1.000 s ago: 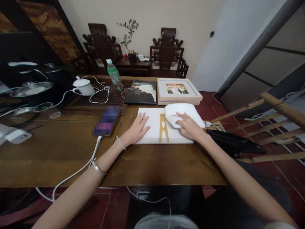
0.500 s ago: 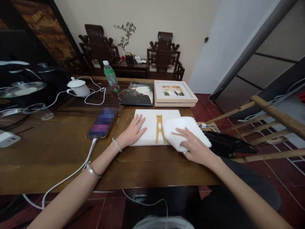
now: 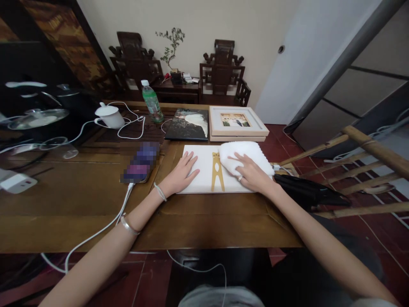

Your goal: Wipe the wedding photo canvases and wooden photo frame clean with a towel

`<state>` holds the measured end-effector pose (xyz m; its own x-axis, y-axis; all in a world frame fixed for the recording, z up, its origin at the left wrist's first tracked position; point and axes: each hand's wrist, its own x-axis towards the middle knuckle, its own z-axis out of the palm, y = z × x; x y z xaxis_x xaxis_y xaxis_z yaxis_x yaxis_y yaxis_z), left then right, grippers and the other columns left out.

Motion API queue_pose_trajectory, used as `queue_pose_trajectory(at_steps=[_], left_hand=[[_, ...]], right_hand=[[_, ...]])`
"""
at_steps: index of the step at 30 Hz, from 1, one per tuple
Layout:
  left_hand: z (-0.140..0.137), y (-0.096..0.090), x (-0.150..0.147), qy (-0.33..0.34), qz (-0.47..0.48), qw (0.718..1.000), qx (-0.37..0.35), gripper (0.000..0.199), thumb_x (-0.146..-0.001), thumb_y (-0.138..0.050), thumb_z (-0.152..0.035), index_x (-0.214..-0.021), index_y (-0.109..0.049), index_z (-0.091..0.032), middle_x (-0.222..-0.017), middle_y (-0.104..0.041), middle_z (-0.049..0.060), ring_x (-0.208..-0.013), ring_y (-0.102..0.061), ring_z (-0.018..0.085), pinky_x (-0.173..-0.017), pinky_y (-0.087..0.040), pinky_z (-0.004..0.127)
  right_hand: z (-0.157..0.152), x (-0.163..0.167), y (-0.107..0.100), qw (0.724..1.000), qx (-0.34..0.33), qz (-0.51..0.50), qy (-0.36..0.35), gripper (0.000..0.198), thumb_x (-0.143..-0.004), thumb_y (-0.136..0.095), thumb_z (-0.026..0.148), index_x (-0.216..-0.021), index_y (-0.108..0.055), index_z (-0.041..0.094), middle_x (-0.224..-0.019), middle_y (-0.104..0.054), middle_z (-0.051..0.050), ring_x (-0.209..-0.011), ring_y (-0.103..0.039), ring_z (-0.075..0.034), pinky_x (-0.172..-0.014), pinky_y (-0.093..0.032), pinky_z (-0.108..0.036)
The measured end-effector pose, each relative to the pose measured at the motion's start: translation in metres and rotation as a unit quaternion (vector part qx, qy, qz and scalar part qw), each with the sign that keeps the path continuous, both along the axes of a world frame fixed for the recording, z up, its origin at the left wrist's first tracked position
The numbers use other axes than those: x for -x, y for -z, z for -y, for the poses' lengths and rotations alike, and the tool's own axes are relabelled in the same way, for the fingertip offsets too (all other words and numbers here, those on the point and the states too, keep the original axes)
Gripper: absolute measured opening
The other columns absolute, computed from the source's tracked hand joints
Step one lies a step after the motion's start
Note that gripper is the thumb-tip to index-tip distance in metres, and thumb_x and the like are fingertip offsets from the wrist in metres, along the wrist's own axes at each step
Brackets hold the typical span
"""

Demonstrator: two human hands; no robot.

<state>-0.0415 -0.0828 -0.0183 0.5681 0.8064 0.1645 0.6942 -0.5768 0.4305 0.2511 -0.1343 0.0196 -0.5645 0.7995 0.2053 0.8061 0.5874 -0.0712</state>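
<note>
A flat white board [image 3: 201, 181] with a golden long-legged bear figure [image 3: 217, 168] lies on the wooden table in front of me. My left hand [image 3: 182, 171] rests on its left side, fingers spread flat. On the right side, my right hand [image 3: 251, 171] grips a fluffy white cloth [image 3: 255, 151] and presses it against the board. The cloth and hand cover most of the board's right part, and some fingertips sink into the pile.
Behind the board lie a dark photo panel [image 3: 188, 124] and light wooden picture frames [image 3: 237, 123]. A green bottle [image 3: 152, 102], a lidded white cup [image 3: 109, 116] and a phone with a cable [image 3: 140, 162] are to the left. A wooden chair [image 3: 367, 157] stands right.
The cloth in my right hand has moved away from me, up the board, baring its lower right edge. My left hand stays on the board. The whole view has shifted slightly.
</note>
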Motion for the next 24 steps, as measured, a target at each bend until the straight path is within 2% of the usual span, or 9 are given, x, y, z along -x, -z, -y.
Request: queue_pose_trajectory(at_steps=[5,7,9,11,13,17,20,22,24], left_hand=[[0.0,0.001,0.0,0.0,0.002,1.0,-0.009,0.062,-0.097,-0.033,-0.046,-0.144,-0.034,-0.006,-0.158,-0.022,0.02,-0.148,-0.008,0.03,-0.118,-0.017,0.05],[0.0,0.001,0.0,0.001,-0.001,1.0,-0.011,0.063,-0.097,-0.033,-0.046,-0.144,-0.034,-0.004,-0.157,-0.022,0.021,-0.148,-0.008,0.031,-0.118,-0.016,0.049],[0.0,0.001,-0.001,0.002,-0.005,1.0,-0.011,0.064,-0.097,-0.033,-0.046,-0.145,-0.033,-0.004,-0.157,-0.021,0.021,-0.148,-0.007,0.031,-0.119,-0.016,0.049],[0.0,0.0,0.0,0.003,-0.007,1.0,-0.011,0.063,-0.097,-0.033,-0.046,-0.144,-0.033,-0.004,-0.158,-0.021,0.021,-0.148,-0.007,0.03,-0.118,-0.016,0.048],[0.001,-0.001,0.0,0.004,-0.008,1.0,-0.012,0.063,-0.097,-0.032,-0.046,-0.144,-0.033,-0.004,-0.157,-0.021,0.021,-0.148,-0.008,0.03,-0.118,-0.017,0.048],[0.0,-0.001,0.001,0.007,-0.008,1.0,-0.013,0.063,-0.097,-0.032,-0.047,-0.145,-0.033,-0.005,-0.158,-0.021,0.02,-0.148,-0.008,0.031,-0.118,-0.017,0.049],[0.0,-0.001,0.002,0.005,-0.004,1.0,-0.007,0.064,-0.097,-0.032,-0.048,-0.145,-0.033,-0.006,-0.158,-0.021,0.02,-0.148,-0.008,0.031,-0.118,-0.017,0.049],[0.0,-0.001,0.002,0.004,0.002,1.0,-0.005,0.063,-0.097,-0.032,-0.048,-0.145,-0.033,-0.009,-0.158,-0.021,0.018,-0.148,-0.009,0.03,-0.118,-0.018,0.05],[0.0,-0.001,0.002,0.004,0.006,1.0,-0.007,0.062,-0.097,-0.033,-0.048,-0.145,-0.034,-0.01,-0.158,-0.022,0.017,-0.148,-0.009,0.03,-0.118,-0.018,0.05]], right_hand=[[0.079,0.004,-0.005,0.999,0.009,0.006,-0.036,0.026,-0.062,-0.05,-0.002,-0.073,-0.068,0.014,-0.147,-0.044,-0.016,-0.142,-0.024,-0.037,-0.113,-0.026,-0.062],[0.1,0.005,-0.009,0.999,0.019,0.006,-0.042,0.025,-0.059,-0.05,-0.002,-0.068,-0.067,0.014,-0.147,-0.044,-0.015,-0.142,-0.025,-0.037,-0.113,-0.026,-0.062],[0.106,0.004,-0.011,0.999,0.024,0.003,-0.043,0.024,-0.059,-0.05,-0.002,-0.066,-0.066,0.015,-0.146,-0.045,-0.014,-0.141,-0.027,-0.037,-0.113,-0.027,-0.061],[0.099,0.001,-0.01,0.999,0.023,-0.006,-0.043,0.023,-0.062,-0.051,-0.001,-0.068,-0.066,0.016,-0.145,-0.047,-0.014,-0.141,-0.03,-0.036,-0.113,-0.028,-0.061],[0.078,-0.002,-0.008,0.999,0.018,-0.019,-0.037,0.022,-0.067,-0.053,0.001,-0.073,-0.067,0.016,-0.143,-0.049,-0.013,-0.14,-0.032,-0.034,-0.112,-0.03,-0.059],[0.019,-0.002,-0.003,1.0,-0.013,-0.022,0.007,0.015,-0.084,-0.055,0.014,-0.086,-0.069,0.013,-0.133,-0.058,-0.02,-0.135,-0.041,-0.034,-0.111,-0.033,-0.055],[-0.021,0.002,-0.003,0.999,-0.028,-0.006,0.036,0.027,-0.094,-0.047,0.028,-0.095,-0.069,0.012,-0.123,-0.064,-0.022,-0.133,-0.045,-0.033,-0.109,-0.035,-0.054],[-0.035,0.005,-0.003,0.998,-0.034,-0.003,0.047,0.03,-0.096,-0.044,0.029,-0.1,-0.068,0.012,-0.123,-0.064,-0.021,-0.133,-0.044,-0.032,-0.108,-0.036,-0.054],[-0.037,0.006,-0.002,0.998,-0.036,-0.004,0.054,0.029,-0.095,-0.044,0.026,-0.102,-0.067,0.011,-0.125,-0.063,-0.021,-0.134,-0.043,-0.032,-0.109,-0.035,-0.054]])
